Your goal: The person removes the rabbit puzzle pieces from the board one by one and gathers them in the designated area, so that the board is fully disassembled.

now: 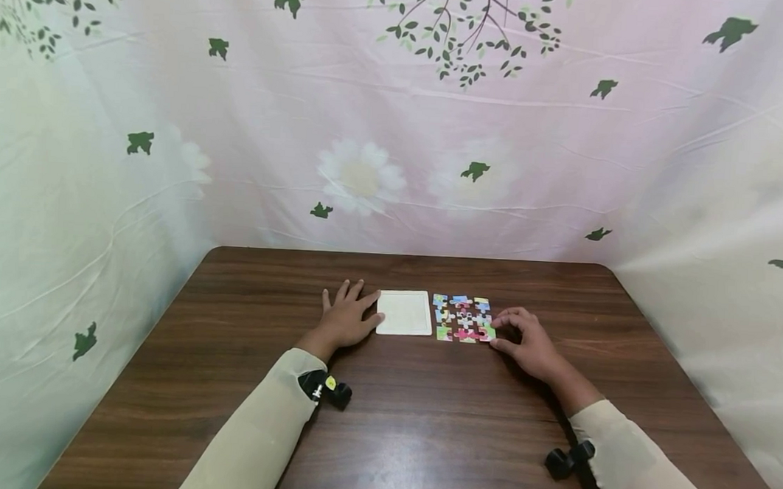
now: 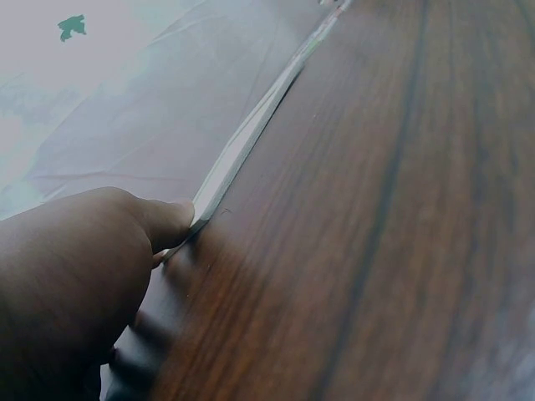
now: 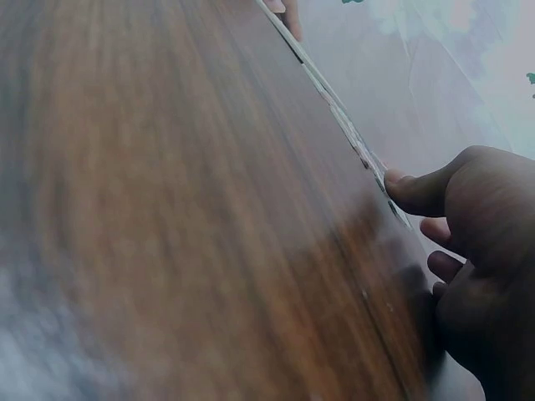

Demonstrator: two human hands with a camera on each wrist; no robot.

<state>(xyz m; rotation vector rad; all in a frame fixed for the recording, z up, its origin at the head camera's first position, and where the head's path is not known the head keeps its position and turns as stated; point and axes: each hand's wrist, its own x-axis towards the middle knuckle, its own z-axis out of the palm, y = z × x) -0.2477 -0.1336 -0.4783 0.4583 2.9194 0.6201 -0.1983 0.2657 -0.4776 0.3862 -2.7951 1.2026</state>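
Note:
My left hand lies at the left edge of a flat white square board, fingers spread and fairly straight, with thumb and index fingertip at that edge. In the left wrist view the thumb meets the board's thin side. Right of the board, several colourful jigsaw pieces lie in rows with narrow gaps between them. My right hand has bent fingers and holds the lower right jigsaw piece between thumb and index finger. The right wrist view shows the thumb against the pieces' thin edge.
Everything lies toward the far side of a dark brown wooden table. A pale curtain printed with leaves and flowers hangs behind the table and along both sides. Each sleeve carries a black wrist camera.

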